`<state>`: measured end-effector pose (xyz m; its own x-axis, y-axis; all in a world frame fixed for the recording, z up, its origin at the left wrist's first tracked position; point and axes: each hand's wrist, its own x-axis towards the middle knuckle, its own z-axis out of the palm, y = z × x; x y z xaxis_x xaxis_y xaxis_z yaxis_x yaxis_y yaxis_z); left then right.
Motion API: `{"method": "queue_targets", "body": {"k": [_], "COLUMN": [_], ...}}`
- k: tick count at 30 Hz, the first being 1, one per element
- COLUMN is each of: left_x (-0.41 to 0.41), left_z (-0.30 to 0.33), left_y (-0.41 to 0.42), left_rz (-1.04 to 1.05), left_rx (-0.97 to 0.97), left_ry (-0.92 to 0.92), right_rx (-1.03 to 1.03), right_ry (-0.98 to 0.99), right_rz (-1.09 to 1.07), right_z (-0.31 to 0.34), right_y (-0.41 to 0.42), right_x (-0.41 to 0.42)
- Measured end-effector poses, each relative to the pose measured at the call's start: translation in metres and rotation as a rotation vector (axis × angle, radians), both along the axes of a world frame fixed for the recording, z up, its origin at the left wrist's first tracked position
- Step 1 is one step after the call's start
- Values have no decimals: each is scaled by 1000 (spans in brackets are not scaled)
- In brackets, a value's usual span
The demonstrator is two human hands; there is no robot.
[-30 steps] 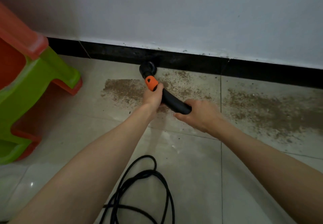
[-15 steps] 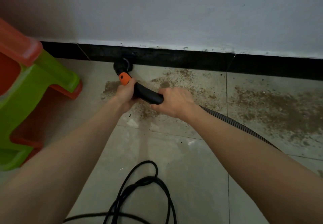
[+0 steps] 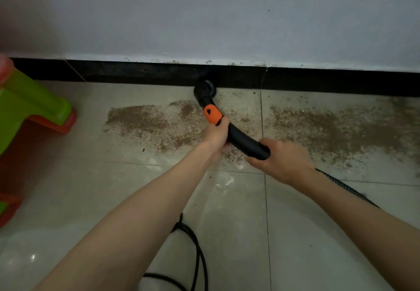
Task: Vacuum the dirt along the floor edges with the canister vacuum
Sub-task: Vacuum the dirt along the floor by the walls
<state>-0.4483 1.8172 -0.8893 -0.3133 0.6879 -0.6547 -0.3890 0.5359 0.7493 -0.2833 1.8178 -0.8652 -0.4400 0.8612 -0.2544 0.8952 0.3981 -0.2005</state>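
Tiled floor | nozzle touching baseboard | both hands gripping wand

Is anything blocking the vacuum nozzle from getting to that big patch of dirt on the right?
Nothing visible does. The nozzle sits at the black baseboard, and only bare tile lies between it and the dirt on the right.

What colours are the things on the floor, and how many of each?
Black: 3, the vacuum wand, ribbed hose and power cord.
Green and orange: 1, the plastic stool.
Brown: 2 dirt patches, left and right.
Total: 6.
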Motion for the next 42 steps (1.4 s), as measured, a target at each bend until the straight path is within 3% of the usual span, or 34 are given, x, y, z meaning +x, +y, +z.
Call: {"method": "queue_targets", "body": {"k": [6,11,24,34,42], "left_x": [29,11,-164,-180,-170], "left_z": [3,15,50,37,25], "left_y": [5,1,-129,-202,-188], "left_rz": [-108,-81,407,449,414], "left_rx": [-5,-3,-22,-146,-114], "left_ry": [-17,14,205,81,78], "right_rx": [34,67,-93,-136,-120], "right_ry": [18,19,223,166,111], "right_rz": [-118,-106,311,495,442], "right_z": [3,12,30,17,13], "right_y": [-19,-24,-85,-131,-124], "right_x": [27,9,-173,-188,-181]}}
